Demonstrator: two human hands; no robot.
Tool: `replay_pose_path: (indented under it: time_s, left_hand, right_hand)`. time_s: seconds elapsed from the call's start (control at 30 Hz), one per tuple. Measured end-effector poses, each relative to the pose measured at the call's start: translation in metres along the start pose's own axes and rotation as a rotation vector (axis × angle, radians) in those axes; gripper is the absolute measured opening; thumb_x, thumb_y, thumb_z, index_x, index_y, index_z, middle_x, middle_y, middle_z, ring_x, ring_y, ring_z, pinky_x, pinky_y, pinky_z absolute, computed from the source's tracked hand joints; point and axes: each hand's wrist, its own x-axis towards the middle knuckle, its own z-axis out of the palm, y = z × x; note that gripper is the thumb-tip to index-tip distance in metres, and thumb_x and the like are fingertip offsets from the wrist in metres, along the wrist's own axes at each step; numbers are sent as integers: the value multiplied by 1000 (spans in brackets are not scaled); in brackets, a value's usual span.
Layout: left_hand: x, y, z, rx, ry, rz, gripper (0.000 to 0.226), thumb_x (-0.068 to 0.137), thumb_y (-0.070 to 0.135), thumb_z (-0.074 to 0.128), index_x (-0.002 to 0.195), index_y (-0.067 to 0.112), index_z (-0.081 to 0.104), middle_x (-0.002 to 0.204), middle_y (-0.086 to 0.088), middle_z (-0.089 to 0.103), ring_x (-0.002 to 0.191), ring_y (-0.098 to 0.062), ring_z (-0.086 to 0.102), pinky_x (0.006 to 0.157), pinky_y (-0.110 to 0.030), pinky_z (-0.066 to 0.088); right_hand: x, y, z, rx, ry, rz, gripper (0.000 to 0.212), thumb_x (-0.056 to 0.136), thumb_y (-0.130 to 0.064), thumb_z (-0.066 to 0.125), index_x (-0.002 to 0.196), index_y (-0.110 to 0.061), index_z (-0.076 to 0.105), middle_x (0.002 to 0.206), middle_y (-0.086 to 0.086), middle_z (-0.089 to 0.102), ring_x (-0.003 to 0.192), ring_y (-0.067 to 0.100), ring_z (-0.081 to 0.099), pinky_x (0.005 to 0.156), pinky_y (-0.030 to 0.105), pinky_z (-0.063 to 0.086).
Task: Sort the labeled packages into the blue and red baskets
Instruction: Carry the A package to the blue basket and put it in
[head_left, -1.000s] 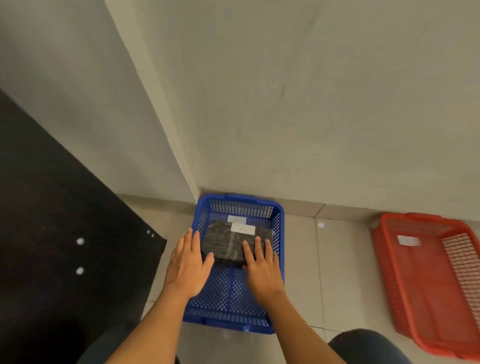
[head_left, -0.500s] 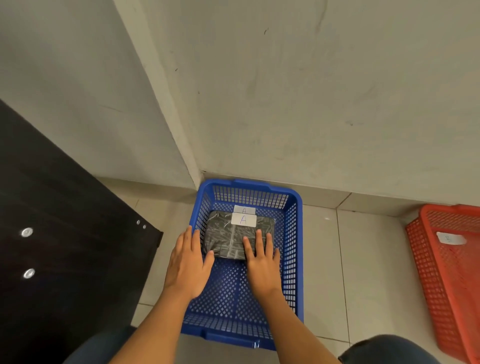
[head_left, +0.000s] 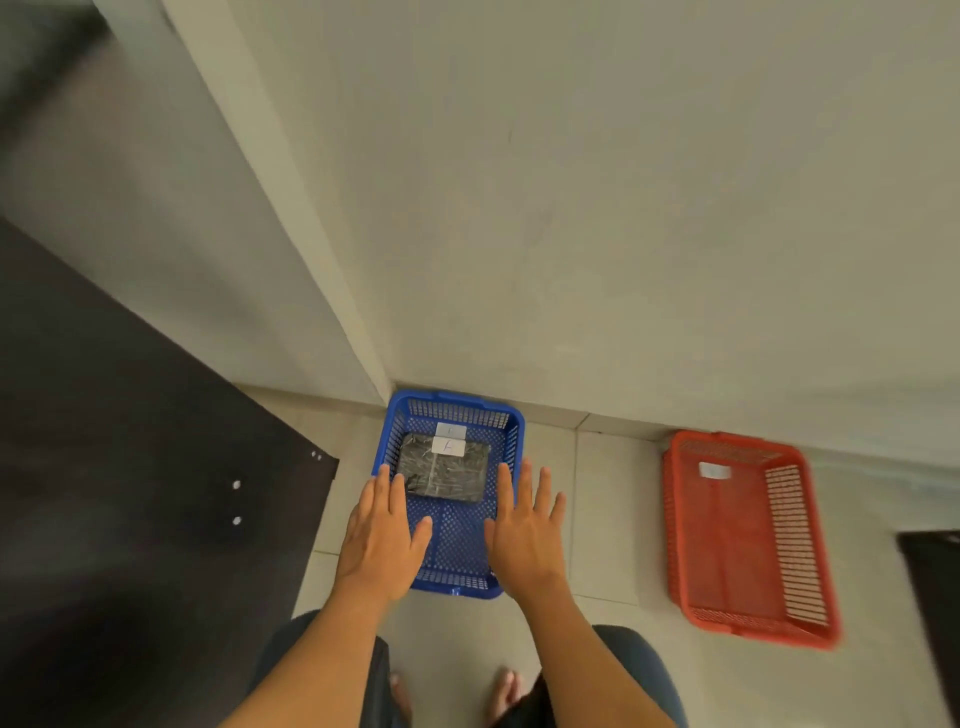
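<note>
A blue basket (head_left: 511, 431) stands on the tiled floor in the wall corner. Inside it lies a black wrapped package (head_left: 444, 474) with a white label on its far edge; a second white label is stuck on the basket's back wall. My left hand (head_left: 382, 535) hovers flat and open over the basket's left rim. Above the right rim my right hand (head_left: 524, 535) is also open, fingers spread, holding nothing. Neither hand touches the package. To the right a red basket (head_left: 675, 519) with a white label inside holds no package.
A dark table top (head_left: 130, 493) with small metal studs fills the left side. A grey wall runs behind both baskets. Another dark object (head_left: 935, 582) shows at the right edge. My legs and bare feet are at the bottom.
Both hands have lifted off the package and drawn back and apart, leaving it in the blue basket. The view has risen, so the whole red basket now shows.
</note>
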Motion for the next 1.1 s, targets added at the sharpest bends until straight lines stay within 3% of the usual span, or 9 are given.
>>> replay_pose_path:
  time_s: [0.27,0.47,0.7,0.9,1.1]
  left_hand:
    - [-121,100,-186,34,104,122,72,94,42,35,146,6,-1,158,-12,-5,145,-24,-3,118,-36,6]
    - [-152,108,-258,21,214,177,70,95,44,32,146,8,0,157,-12,-7,145,-24,-5,117,-36,3]
    - [-183,39,-312,78,280,291,68,95,42,33,146,8,3,157,-14,-5,145,-26,-2,118,-37,6]
    - [-219,-65,-348,170,303,370,69,94,45,33,146,9,5,158,-12,-2,145,-26,0,117,-36,8]
    - [-246,-164,-378,207,292,304,69,94,45,33,146,10,6,158,-11,-1,145,-27,2,117,-38,11]
  right_hand:
    - [-127,-34,-209,-42,98,-52,64,102,-38,26,148,-11,-11,158,22,-6,145,43,-5,116,58,10]
    - [-159,-73,-266,-65,197,-91,63,102,-41,23,148,-12,-11,158,22,-7,144,42,-7,116,59,8]
    - [-191,-156,-262,-24,318,-61,62,102,-41,23,148,-12,-8,158,23,-5,145,42,-5,116,58,9]
    - [-225,-267,-242,42,401,18,62,102,-40,23,148,-12,-7,158,24,-3,145,42,-3,116,57,10]
    - [-250,-369,-225,73,422,-15,61,101,-43,23,148,-16,-4,158,22,0,145,41,-1,115,58,11]
